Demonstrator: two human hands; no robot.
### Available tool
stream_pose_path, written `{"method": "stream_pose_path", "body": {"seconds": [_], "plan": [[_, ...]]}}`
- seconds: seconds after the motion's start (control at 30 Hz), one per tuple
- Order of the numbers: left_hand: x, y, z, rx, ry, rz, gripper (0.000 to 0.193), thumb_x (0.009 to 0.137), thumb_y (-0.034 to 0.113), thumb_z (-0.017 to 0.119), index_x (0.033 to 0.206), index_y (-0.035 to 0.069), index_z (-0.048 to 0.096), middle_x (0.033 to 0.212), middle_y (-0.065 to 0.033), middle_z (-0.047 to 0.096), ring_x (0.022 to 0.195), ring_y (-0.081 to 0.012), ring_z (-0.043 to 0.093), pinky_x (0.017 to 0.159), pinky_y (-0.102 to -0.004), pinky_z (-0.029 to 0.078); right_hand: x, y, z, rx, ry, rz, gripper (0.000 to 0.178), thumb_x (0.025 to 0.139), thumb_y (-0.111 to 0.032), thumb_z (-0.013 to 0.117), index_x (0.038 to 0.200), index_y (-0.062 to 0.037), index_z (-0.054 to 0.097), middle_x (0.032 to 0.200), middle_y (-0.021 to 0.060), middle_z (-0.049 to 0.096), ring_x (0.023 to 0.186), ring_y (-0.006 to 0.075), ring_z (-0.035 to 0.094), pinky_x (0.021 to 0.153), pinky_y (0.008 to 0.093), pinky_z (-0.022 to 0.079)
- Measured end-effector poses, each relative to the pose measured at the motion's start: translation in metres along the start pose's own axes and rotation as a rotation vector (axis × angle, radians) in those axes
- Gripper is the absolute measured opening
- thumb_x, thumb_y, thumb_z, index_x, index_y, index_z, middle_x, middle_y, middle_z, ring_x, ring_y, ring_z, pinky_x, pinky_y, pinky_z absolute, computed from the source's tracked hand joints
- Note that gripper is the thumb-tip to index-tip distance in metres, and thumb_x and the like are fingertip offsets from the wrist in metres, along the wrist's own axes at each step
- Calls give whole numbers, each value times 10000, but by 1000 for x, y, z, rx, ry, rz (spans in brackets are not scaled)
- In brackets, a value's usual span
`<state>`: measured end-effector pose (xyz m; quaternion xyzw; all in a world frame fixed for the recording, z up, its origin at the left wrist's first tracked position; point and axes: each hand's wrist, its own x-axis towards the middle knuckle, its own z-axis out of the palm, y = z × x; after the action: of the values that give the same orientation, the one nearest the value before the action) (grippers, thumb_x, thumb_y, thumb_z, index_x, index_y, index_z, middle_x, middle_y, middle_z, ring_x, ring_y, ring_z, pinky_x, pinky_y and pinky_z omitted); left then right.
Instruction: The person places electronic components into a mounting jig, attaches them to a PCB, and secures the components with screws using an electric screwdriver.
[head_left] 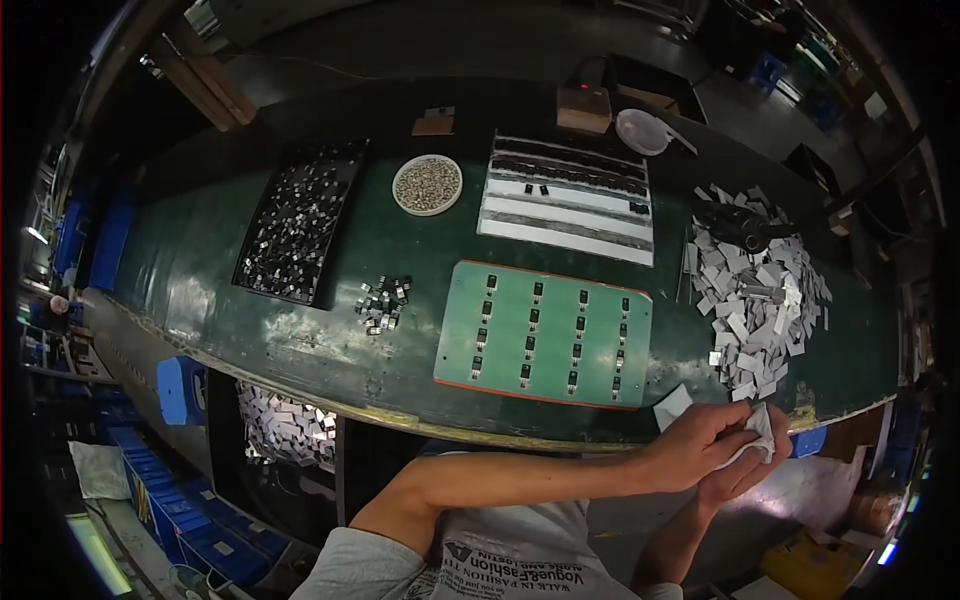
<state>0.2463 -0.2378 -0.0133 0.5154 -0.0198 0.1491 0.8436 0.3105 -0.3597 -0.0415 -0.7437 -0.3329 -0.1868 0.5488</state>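
Observation:
At the table's front right edge, both my hands meet over a crumpled white cloth [757,440]. My left hand [690,445] reaches across from the left, fingers closed on the cloth. Under it, my right hand [738,480] is curled around the same cloth, its fingers partly hidden. Just left of them a white piece of paper or cloth [673,406] lies on the table edge. Farther left sits a green board [505,325] with an orange-red edge, carrying rows of black transistors [530,347] with metal legs. Beyond my hands is a heap of grey rectangular pieces [755,310].
A black tray [333,225] of loose components stands left, with a small pile of parts [384,303] beside it. Behind are a round bowl of small pieces [427,184], a white sheet with dark strips [565,238], a wooden box [584,108] and a black tool [745,228] on the heap.

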Motion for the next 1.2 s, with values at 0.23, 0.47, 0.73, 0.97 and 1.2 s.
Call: {"method": "stream_pose_path", "body": {"seconds": [0.23,0.47,0.73,0.97,1.2], "plan": [[-36,70,-62,708,-125,231,291,911,112,677,1175,-2,634,1013,-137,656,932,-346,655,829,-426,548,53,32,-37,-380,207,-145,330,1041,-117,451,1305,56,547,1244,205,633,1124,300,617,974,399,496],[-66,184,-281,1486,708,-127,553,786,144,816,1289,4,633,1201,-191,675,1112,-343,663,926,-446,545,110,37,-51,-689,-294,-141,376,1000,-88,579,1370,-19,564,1402,179,541,1300,361,518,1104,444,384],[-46,166,-381,1619,618,-315,1226,575,391,942,1564,4,327,1558,-190,423,1395,-374,436,1184,-430,372,89,20,2,-318,-391,-14,388,953,-44,621,1339,-29,578,1352,137,553,1198,295,540,1016,408,436],[-24,186,-373,1578,600,-306,1035,564,394,911,1383,-90,501,1348,-223,594,1294,-378,499,1126,-406,426,92,18,3,-258,-407,-20,366,951,-32,607,1316,-19,586,1321,133,576,1137,262,553,980,380,441],[-54,169,-368,1565,521,-198,991,644,327,905,1477,10,471,1443,-145,538,1323,-360,482,1152,-419,406,89,22,10,-196,-416,-44,354,944,-18,608,1298,-7,593,1301,127,579,1123,249,552,985,367,435]]}}
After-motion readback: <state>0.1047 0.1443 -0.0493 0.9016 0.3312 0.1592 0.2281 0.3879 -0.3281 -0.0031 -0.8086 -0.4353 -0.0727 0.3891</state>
